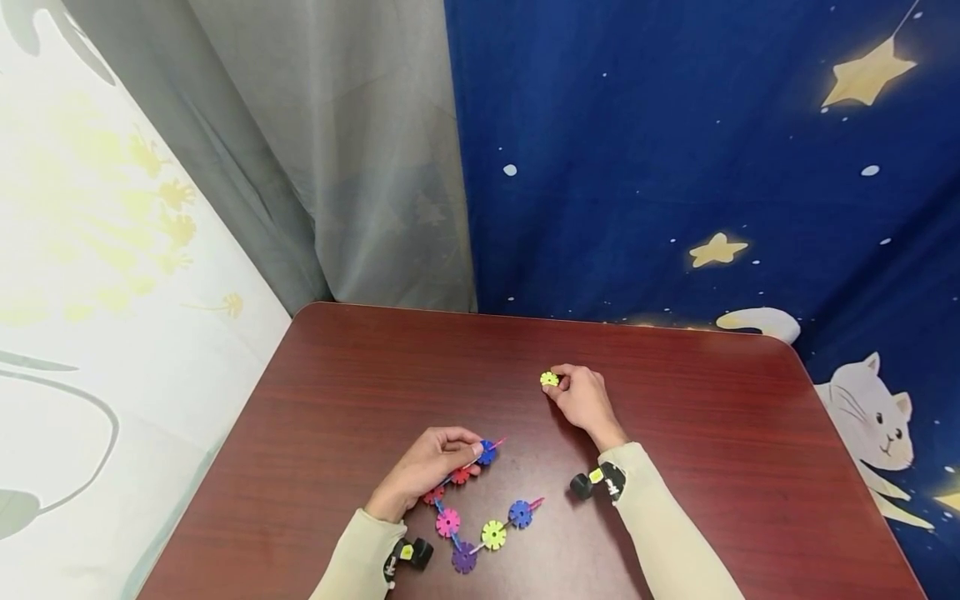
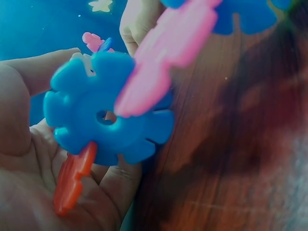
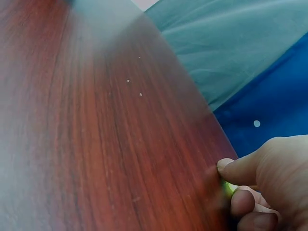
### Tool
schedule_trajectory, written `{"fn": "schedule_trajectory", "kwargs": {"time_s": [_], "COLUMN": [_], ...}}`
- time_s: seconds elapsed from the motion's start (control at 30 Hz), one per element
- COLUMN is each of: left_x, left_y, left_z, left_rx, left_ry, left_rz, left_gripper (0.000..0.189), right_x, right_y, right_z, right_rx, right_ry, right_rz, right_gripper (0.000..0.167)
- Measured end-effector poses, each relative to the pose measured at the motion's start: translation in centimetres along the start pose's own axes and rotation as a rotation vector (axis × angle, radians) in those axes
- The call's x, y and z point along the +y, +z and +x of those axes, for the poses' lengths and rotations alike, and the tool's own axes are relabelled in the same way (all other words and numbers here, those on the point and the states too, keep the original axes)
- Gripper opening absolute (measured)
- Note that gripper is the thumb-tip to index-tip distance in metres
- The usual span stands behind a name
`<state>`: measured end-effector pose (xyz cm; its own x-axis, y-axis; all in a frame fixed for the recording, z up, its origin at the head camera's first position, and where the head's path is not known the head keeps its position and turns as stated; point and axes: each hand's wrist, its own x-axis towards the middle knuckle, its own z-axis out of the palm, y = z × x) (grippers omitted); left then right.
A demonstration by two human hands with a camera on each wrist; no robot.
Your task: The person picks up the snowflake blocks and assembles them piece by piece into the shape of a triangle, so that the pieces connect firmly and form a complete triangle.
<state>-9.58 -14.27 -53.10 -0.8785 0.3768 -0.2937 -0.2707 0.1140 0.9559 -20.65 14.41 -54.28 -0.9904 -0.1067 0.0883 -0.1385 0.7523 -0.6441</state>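
Observation:
My left hand (image 1: 422, 465) grips one end of a chain of interlocking notched plastic discs, near a blue disc (image 1: 487, 452) with a pink disc slotted in edge-on. From there the chain curves over the table through a pink disc (image 1: 447, 522), a purple disc (image 1: 464, 558) and a yellow-green disc (image 1: 493, 535) to another blue disc (image 1: 521, 514). In the left wrist view, a large blue disc (image 2: 77, 110) lies against the fingers, joined to a pink disc (image 2: 168, 53) and a red-orange disc (image 2: 74, 180). Farther back, my right hand (image 1: 588, 402) pinches a single yellow-green disc (image 1: 550, 379), mostly hidden in the right wrist view.
The reddish-brown wooden table (image 1: 375, 367) has rounded back corners. Behind it hang a grey curtain (image 1: 390, 167) and a blue curtain (image 1: 585, 125) with stars. Each wrist wears a strapped black camera, one of them beside the right sleeve (image 1: 660, 508).

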Motion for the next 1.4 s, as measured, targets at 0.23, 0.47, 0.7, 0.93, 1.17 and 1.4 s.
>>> {"fn": "schedule_trajectory", "kwargs": {"time_s": [0.23,0.47,0.7,0.93,1.17,1.4], "left_x": [0.1,-0.1,-0.1,0.0,-0.1,-0.2], "left_y": [-0.1,-0.2,-0.3,0.0,0.2,0.5], "left_z": [0.0,0.0,-0.1,0.2,0.4,0.7], "left_rx": [-0.015,-0.015,0.065,0.094,0.092,0.077], "left_ry": [0.013,0.055,0.14,0.157,0.151,0.144], "left_rz": [0.003,0.021,0.007,-0.02,-0.029,-0.015], "left_gripper": [0.033,0.032,0.036,0.041,0.042,0.043], "right_x": [-0.2,-0.4,-0.7,-1.8,-3.6,-5.2], "right_y": [-0.3,-0.3,-0.2,-0.3,0.2,0.4], "right_z": [0.0,-1.3,-2.8,-4.3,-5.3,-5.9], "right_rx": [-0.027,-0.025,-0.074,-0.125,-0.175,-0.247], "right_ry": [0.048,0.062,0.072,0.076,-0.035,-0.091], "right_rz": [0.008,0.096,0.191,0.349,0.438,0.524], "right_gripper": [0.025,0.026,0.021,0.012,0.007,0.009]}}
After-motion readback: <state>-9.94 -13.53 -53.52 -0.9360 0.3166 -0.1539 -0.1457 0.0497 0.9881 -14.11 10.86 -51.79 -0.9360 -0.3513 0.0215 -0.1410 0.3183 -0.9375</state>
